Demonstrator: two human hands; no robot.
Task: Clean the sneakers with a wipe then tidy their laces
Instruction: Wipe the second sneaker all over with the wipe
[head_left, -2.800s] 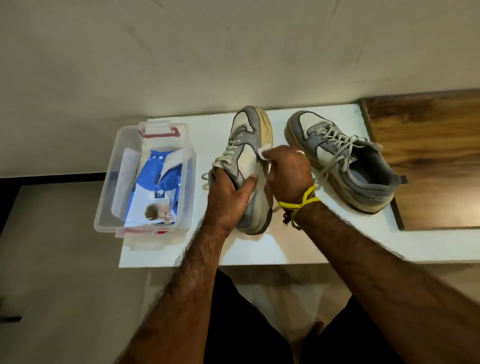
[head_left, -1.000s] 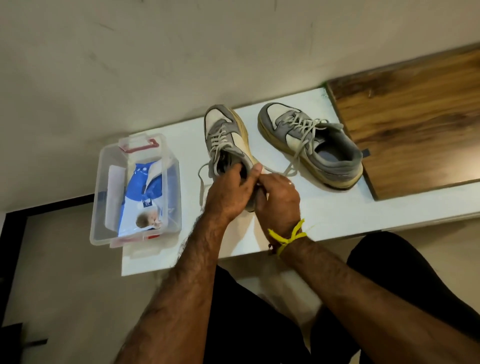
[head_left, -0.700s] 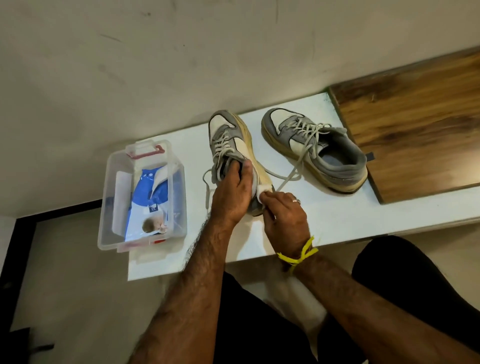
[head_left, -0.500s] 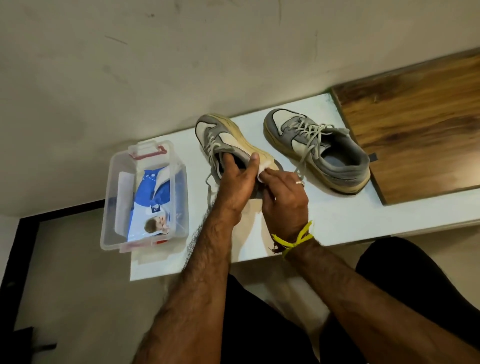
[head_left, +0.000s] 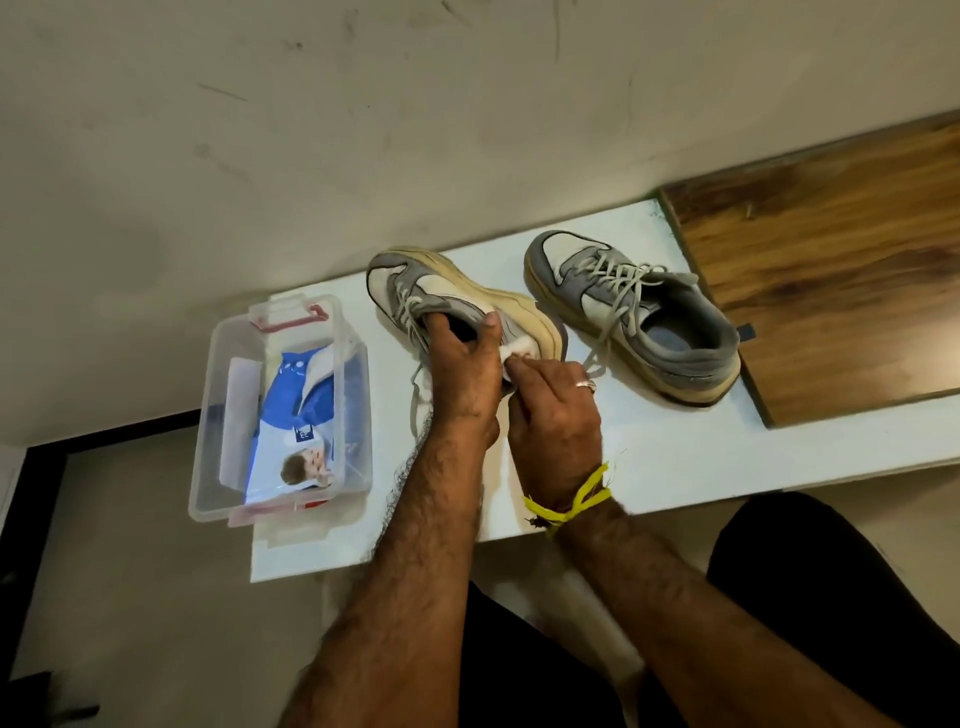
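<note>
Two grey and white sneakers with yellowed soles are on a white shelf (head_left: 675, 457). My left hand (head_left: 462, 369) grips the left sneaker (head_left: 447, 288) at its opening and tips it onto its side, sole facing right. Pinched in my right hand (head_left: 553, 400) is a small white wipe (head_left: 517, 347), pressed against the heel side of that sneaker. Its loose laces hang down at the left. The right sneaker (head_left: 639, 317) stands upright, untouched, with its laces loose.
A clear plastic box (head_left: 228, 415) with red clips sits at the shelf's left end and holds a blue and white pack of wipes (head_left: 296, 415). A wooden board (head_left: 831, 280) lies to the right. A wall runs behind the shelf. My knees are below its front edge.
My left hand has tipped the left sneaker further onto its side. My right hand with the wipe has moved from the sneaker's front side to its heel side.
</note>
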